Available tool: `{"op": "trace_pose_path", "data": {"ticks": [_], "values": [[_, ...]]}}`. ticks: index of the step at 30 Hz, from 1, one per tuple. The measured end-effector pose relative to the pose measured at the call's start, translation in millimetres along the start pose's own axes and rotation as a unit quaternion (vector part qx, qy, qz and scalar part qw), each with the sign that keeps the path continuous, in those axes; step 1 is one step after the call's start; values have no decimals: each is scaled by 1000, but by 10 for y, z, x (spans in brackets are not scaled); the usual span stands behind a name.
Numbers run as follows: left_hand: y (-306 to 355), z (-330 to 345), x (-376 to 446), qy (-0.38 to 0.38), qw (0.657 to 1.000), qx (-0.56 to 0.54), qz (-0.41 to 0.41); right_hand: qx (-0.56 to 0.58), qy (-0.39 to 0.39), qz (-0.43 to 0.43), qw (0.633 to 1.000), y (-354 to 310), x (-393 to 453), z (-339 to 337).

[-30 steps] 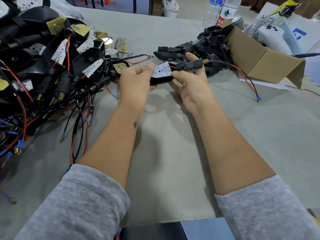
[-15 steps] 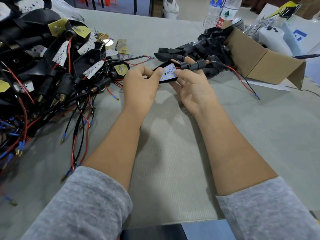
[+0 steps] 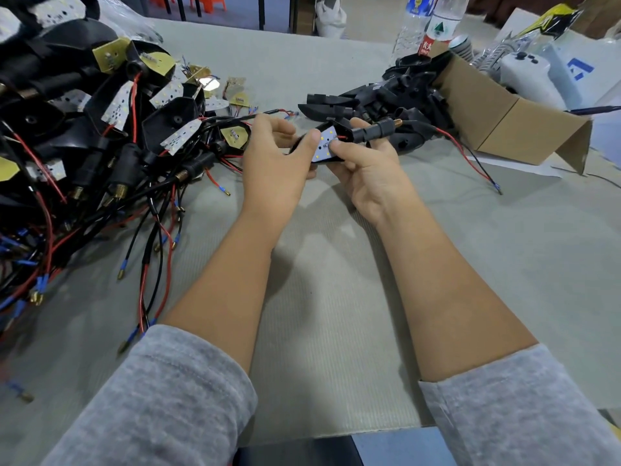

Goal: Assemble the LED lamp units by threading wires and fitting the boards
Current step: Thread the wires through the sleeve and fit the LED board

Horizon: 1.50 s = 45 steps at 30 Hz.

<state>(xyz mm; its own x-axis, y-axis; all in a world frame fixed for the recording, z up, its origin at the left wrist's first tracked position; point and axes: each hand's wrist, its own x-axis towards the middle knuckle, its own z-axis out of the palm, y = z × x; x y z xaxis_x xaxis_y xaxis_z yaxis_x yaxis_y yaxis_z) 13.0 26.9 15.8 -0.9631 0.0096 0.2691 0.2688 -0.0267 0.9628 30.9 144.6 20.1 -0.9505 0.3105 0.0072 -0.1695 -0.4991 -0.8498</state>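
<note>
Above the table's middle I hold one black lamp housing between both hands. A small white LED board sits in its open face. My left hand grips the housing's left end, thumb on the board's left edge. My right hand cups the housing from below, thumb pressing the board's right side. A black threaded stem with a brass tip sticks out to the right over my right fingers. Its red and black wire trails right across the table.
A big heap of wired lamp units with red and black leads fills the left. Empty black housings spill from an open cardboard box at the back right. Two water bottles stand behind it.
Both thumbs have closed in over the LED board, and the board now lies deeper in the housing. The trailing wire has shifted slightly.
</note>
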Motion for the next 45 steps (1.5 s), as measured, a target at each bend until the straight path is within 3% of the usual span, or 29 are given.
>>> {"op": "trace_pose_path", "data": {"ticks": [5,9,13,21,26,38,45], "values": [[-30,23,23,-75,996,-28,-44,-6,12,-3,1000,-1,2,-2],[-44,-10,68,-52,994,-68,-66,-34,-4,15,999,-21,32,-4],[-54,-40,101,-24,991,-113,-71,11,36,47,998,-43,80,-37],[-59,-90,148,11,993,-99,-57,40,137,-55,988,-27,122,-95],[-67,-122,160,30,994,-92,-49,57,177,-72,980,-40,138,-131],[-54,-137,183,67,984,-149,-75,103,151,-42,982,-62,100,-129],[-1,-139,169,68,972,-196,-109,66,148,-42,986,-38,105,-129]]}}
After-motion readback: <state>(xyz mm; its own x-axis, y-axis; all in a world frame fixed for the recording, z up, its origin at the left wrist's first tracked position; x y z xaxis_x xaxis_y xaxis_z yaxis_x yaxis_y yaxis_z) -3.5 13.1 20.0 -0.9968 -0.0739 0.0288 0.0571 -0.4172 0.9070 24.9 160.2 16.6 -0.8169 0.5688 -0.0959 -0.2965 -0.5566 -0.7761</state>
